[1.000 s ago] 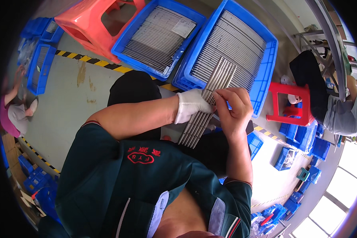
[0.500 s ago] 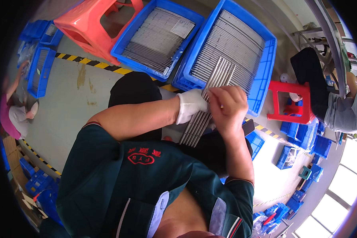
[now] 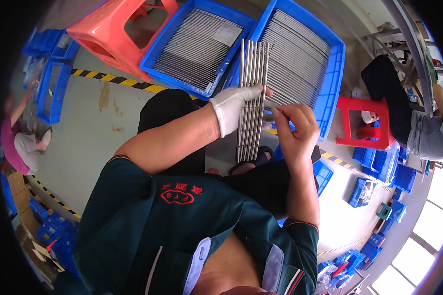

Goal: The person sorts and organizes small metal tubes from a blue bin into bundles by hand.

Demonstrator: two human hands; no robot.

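Note:
My left hand [image 3: 231, 105], in a white fingerless-looking glove with bare fingertips showing, grips a bundle of slim silver metal rods [image 3: 251, 132]. The rods stand nearly upright in the picture, side by side, their far ends fanned slightly apart over the edge of a blue crate. Just right of the bundle is my bare right hand [image 3: 299, 130], thumb and forefinger pinched together and the other fingers curled. Whether anything sits in that pinch is too small to make out. Beyond both hands, a blue crate [image 3: 333, 93] holds rows of similar rods [image 3: 298, 59].
Left of it stands a second blue crate [image 3: 150, 56] of rods with a paper label [image 3: 227, 34]. An orange-pink stool [image 3: 103, 34] is far left, a red stool [image 3: 366, 120] at right. Two other people [image 3: 22, 142] work at the sides. Striped tape [image 3: 113, 78] marks the floor.
The rod bundle has turned from a rightward slant to nearly upright and shifted slightly left. My right hand has moved off the bundle, a little to the right and lower.

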